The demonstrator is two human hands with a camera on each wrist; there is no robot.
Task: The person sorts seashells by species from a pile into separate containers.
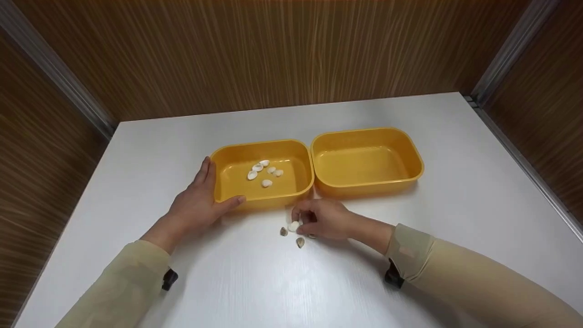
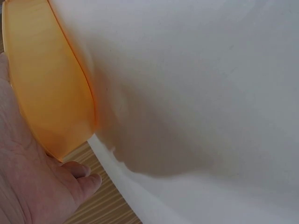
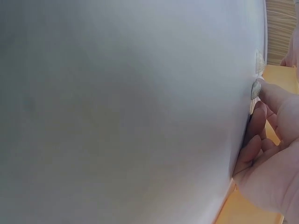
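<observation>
Where the lower edge of the head view cuts off both arms, the left sleeve point(image 1: 120, 282) and the right sleeve point(image 1: 473, 273) lie nearest, a black wrist piece point(image 1: 393, 276) showing below the right cuff and its like below the left; beneath them spreads the white table point(image 1: 268, 291); on it lie one dark shell point(image 1: 300, 242) and, slightly farther off, a second dark shell point(image 1: 283, 231); just beside them the right hand point(image 1: 329, 218), its fingers curled, pinches a white shell point(image 1: 293, 226) between thumb and forefinger, at table level; another shell point(image 1: 312, 236) is largely hidden under that hand, its form hard to make out; beyond stands the left tub point(image 1: 234, 187), yellow, with loose white shells point(image 1: 267, 183) on its floor; the left hand point(image 1: 196, 200), thumb and fingers spread wide, rests against its left end and covers the near corner; the right tub point(image 1: 364, 164), also yellow, adjoins it; farthest rise wood-grain panels point(image 1: 273, 54) with metal strips point(image 1: 510, 50) at the corners; the left wrist view crops hand and tub alike; the right wrist view shows shells edge-on beside the fingertips, too indistinct to match individually.
</observation>
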